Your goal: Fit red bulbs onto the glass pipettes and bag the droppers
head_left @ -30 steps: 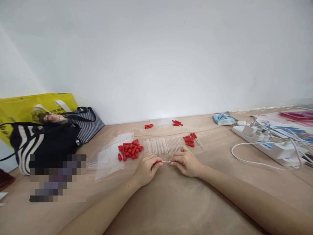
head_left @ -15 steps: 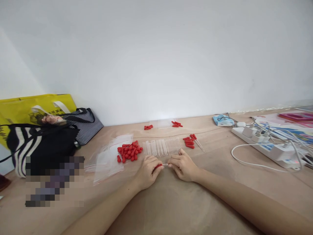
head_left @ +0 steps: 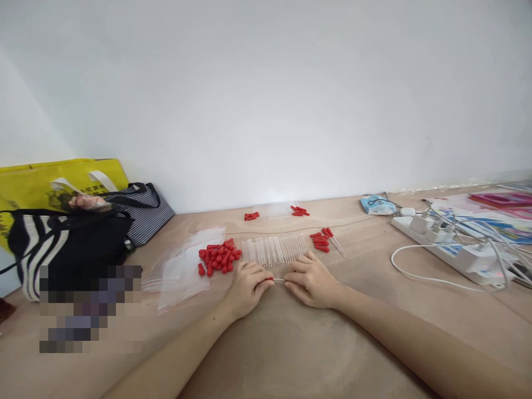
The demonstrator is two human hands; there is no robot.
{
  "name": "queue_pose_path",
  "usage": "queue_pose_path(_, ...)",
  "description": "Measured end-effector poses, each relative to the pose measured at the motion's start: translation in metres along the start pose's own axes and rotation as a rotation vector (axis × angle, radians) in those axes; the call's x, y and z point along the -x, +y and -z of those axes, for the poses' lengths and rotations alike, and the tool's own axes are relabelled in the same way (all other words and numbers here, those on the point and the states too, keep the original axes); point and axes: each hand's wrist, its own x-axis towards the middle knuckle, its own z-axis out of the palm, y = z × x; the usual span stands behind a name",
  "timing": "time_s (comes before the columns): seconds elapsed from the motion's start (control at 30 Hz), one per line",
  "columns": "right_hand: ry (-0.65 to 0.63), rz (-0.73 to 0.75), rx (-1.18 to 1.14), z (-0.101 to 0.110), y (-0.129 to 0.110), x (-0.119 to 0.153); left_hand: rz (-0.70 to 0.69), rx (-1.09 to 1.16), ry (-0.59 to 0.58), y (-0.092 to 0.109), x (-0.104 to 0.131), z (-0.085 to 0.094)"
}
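Note:
Pinched in the fingers of my left hand [head_left: 249,288] is a red rubber dropper bulb [head_left: 269,279], mostly covered by the fingers. A thin clear dropper tube [head_left: 279,281] spans the small gap between my hands. My right hand [head_left: 310,281] is closed on the tube's other end. Just beyond both hands lies a row of clear dropper tubes [head_left: 274,250], side by side on the table. A pile of red bulbs [head_left: 219,256] sits left of the row. To its right are several loose red bulbs [head_left: 320,242] and a couple of tubes fitted with bulbs [head_left: 333,240].
Clear zip bags [head_left: 183,277] lie under and beside the bulb pile. More red bulbs [head_left: 251,216] rest near the wall. At right stands a white power strip [head_left: 440,249] with looping cables, beside a blue mask [head_left: 377,204]. Bags [head_left: 70,255] crowd the left.
My left fingers have closed further over the red bulb, so less of it shows. Both hands stay in nearly the same place, with the tube still between them.

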Motion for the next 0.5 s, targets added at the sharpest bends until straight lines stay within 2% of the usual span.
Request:
queue_pose_path(0.1, -0.005, 0.014, 0.040, 0.002, 0.000, 0.002, 0.032, 0.009, 0.045, -0.003, 0.002, 0.000)
queue_pose_path(0.2, 0.047, -0.112, 0.033, 0.003, 0.011, 0.004, 0.124, 0.021, 0.186, -0.007, 0.004, -0.001)
queue_pose_path(0.27, 0.126, -0.278, 0.035, 0.005, 0.026, 0.007, 0.179, 0.027, 0.236, -0.008, 0.005, -0.002)
queue_pose_path(0.37, 0.231, -0.591, 0.056, 0.008, 0.055, 0.015, 0.178, 0.029, 0.194, -0.007, 0.005, -0.002)
queue_pose_path(0.43, 0.237, -0.799, 0.106, 0.010, 0.072, 0.022, 0.137, 0.034, 0.135, -0.005, 0.004, -0.002)
queue_pose_path(0.5, 0.186, -0.947, 0.161, 0.013, 0.085, 0.028, 0.102, 0.042, 0.094, -0.002, 0.004, -0.001)
